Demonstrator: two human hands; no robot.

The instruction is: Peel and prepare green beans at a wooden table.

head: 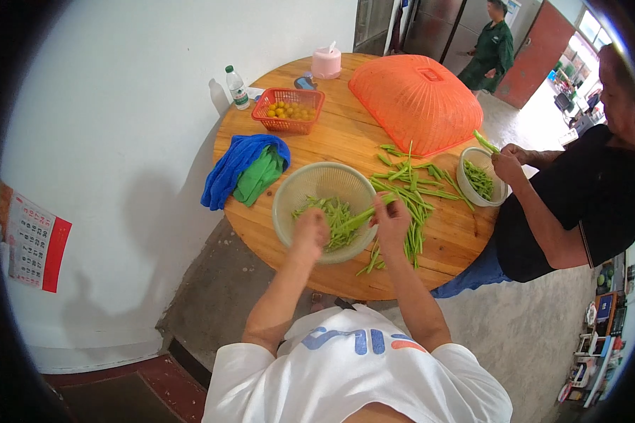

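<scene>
A pale plastic colander (325, 170) stands on the round wooden table before me, with cut green stalk pieces (338, 224) inside. My right hand (392, 219) is at the colander's right rim and grips a long green vegetable stalk (361, 218), whose near end reaches over the bowl. Over the colander's lower left side is my left hand (311, 232), blurred by motion; its fingers are curled, and whether anything is in them is hidden. A loose pile of long green stalks (415, 203) lies on the table just right of the colander.
A co-worker (566, 195) at the right holds a stalk over a smaller bowl (502, 196). Behind are an orange mesh food cover (418, 100), a red basket (283, 125) of yellow fruit, a water bottle (237, 89), a tissue holder (326, 64) and blue and green cloths (246, 166).
</scene>
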